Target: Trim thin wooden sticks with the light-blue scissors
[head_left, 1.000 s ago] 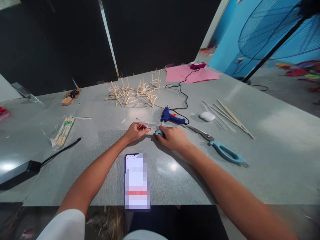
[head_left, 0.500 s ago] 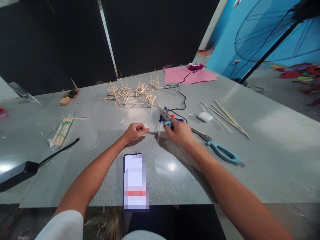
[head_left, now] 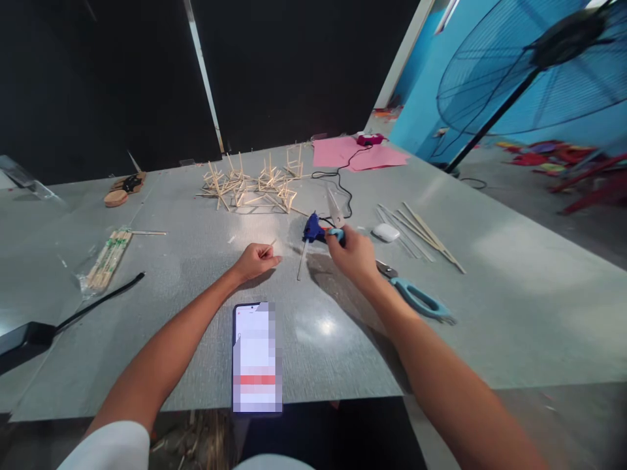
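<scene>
One hand (head_left: 353, 254), the right, points scissors (head_left: 337, 220) forward.

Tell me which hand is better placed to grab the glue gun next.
Probably the right hand: though holding scissors, it is close beside the glue gun; the left hand, farther off, holds a stick.

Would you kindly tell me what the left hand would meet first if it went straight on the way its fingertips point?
Most likely the thin pale stick by the blue glue gun, since the left hand points rightward towards it, though depth is unclear, so it might pass over.
</scene>
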